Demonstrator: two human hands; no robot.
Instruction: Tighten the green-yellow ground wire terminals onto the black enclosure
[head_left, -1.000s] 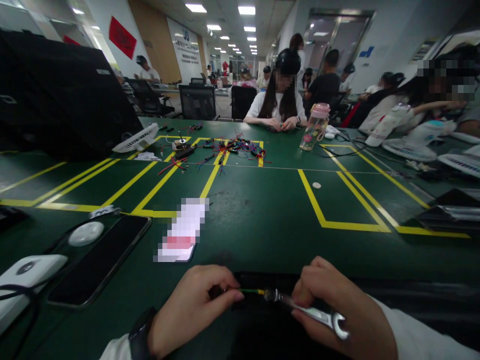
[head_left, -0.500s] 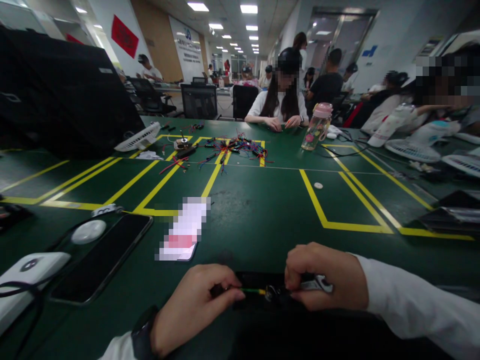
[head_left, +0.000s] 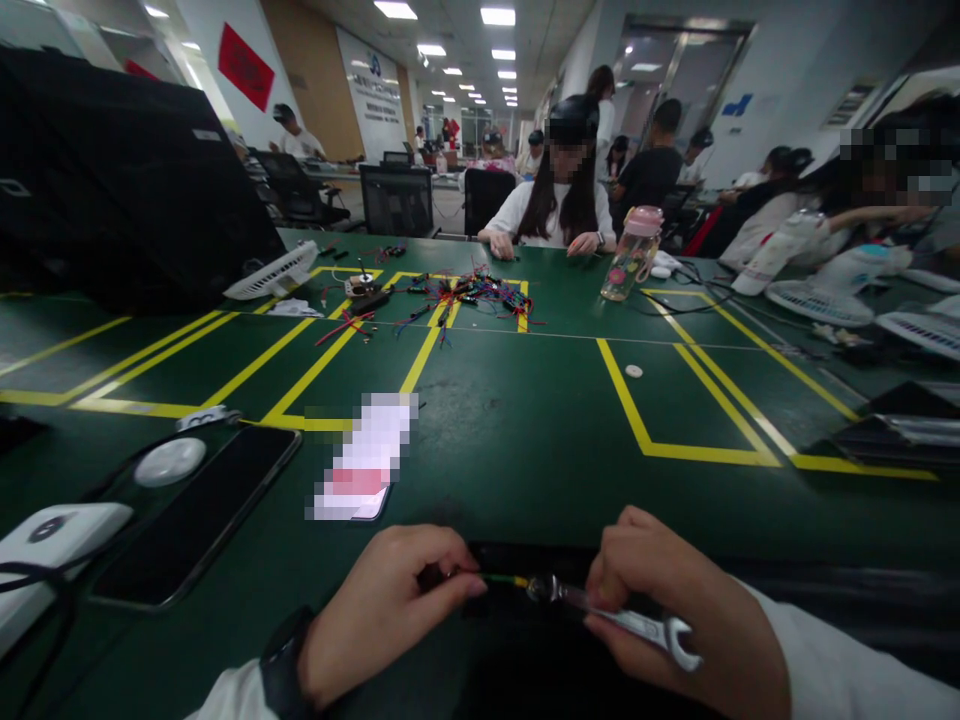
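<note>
**Yellow tape [head_left: 697, 453] marks a green table [head_left: 517, 430]**

A dark phone [head_left: 199, 515] lies at the left, just beside a white round disc [head_left: 171, 462] and near a white box [head_left: 97, 522] crossed by a black cable [head_left: 45, 572]. A lit phone [head_left: 371, 440], its screen blurred into squares, lies closer to the middle. Farther back, a tangle of coloured wires [head_left: 480, 288] spreads over the tape. A clear bottle [head_left: 631, 260] with 1 pink lid stands to its right; a small white disc [head_left: 634, 371] lies nearer. Across the table sits 1 person [head_left: 551, 205] in a white top. Black chairs [head_left: 396, 205] stand beyond. A red sheet [head_left: 246, 67] hangs at the upper left.
</note>
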